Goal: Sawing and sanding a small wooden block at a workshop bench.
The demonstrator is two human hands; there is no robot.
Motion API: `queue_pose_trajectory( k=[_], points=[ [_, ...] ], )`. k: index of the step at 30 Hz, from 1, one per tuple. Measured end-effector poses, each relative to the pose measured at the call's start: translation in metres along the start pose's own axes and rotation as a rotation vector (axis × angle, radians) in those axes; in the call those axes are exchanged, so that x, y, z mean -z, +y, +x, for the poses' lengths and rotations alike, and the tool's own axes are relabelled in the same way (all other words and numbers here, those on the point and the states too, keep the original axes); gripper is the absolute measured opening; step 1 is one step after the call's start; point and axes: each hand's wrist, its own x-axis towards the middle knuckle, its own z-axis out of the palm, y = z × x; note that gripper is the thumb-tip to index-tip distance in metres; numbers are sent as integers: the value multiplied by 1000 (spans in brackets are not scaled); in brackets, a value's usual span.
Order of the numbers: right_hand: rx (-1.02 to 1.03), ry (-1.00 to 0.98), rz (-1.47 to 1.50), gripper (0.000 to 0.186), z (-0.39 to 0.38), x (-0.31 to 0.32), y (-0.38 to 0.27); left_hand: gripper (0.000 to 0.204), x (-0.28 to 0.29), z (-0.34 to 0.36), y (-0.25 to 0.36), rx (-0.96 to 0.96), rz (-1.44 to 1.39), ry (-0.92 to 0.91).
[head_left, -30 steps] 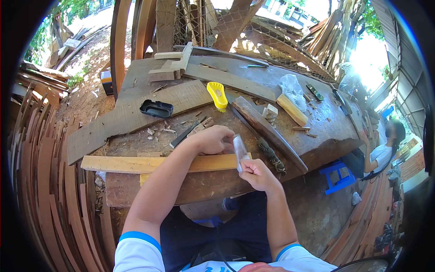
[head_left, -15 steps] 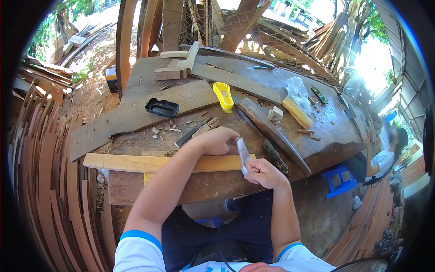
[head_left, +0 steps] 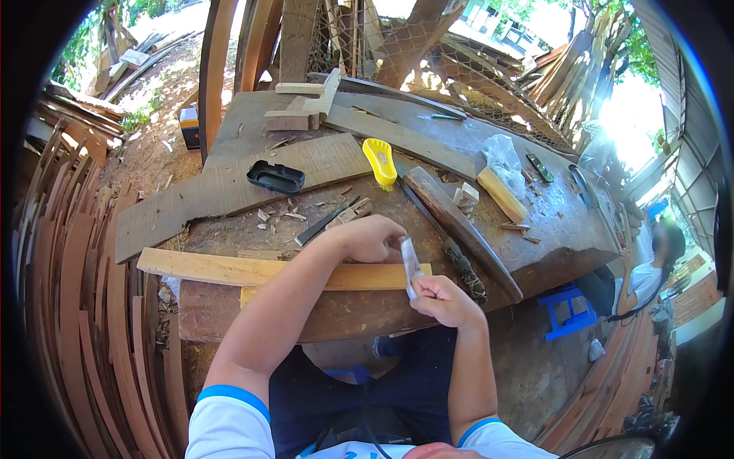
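Outdoor workbench (head_left: 535, 222), scrap lumber all round. Left hand (head_left: 371, 239) closed, pressing on pale wood strip (head_left: 252, 269) lying along the bench's near edge. Right hand (head_left: 446, 300) grips small flat grey tool (head_left: 410, 264), upright at the strip's right end, touching left hand. Black tray (head_left: 276, 177) and yellow scoop (head_left: 380, 161) farther back, mid-bench.

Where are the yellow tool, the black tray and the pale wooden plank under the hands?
yellow tool (head_left: 380, 162), head view, on the middle of its yellow body.
black tray (head_left: 275, 177), head view, on its inside bottom.
pale wooden plank (head_left: 229, 268), head view, on its bare top face, left of the left hand (head_left: 368, 239).
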Motion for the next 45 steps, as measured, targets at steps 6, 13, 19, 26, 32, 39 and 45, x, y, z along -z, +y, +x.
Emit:
queue_pose_trajectory(
  k=[6,13,19,26,32,39,45],
  points=[
    [-34,14,157,31,11,-14,-6,18,2,3,-20,-349,375,159],
    [-156,-298,189,35,9,8,-9,21,-1,-2,-6,-219,312,38],
    [-30,-184,-22,31,5,1,-5,20,3,-3,5,-84,192,33],
    [29,83,168,31,14,-17,2,18,4,-1,-1,-37,146,147],
    [-139,-323,184,33,14,8,-7,16,2,-4,-8,-219,314,50],
    [-53,-133,74,34,9,2,-5,22,5,-4,3,-95,295,-24],
    [-13,97,98,32,17,-16,-5,21,6,-2,-4,-36,179,176]
  ],
)
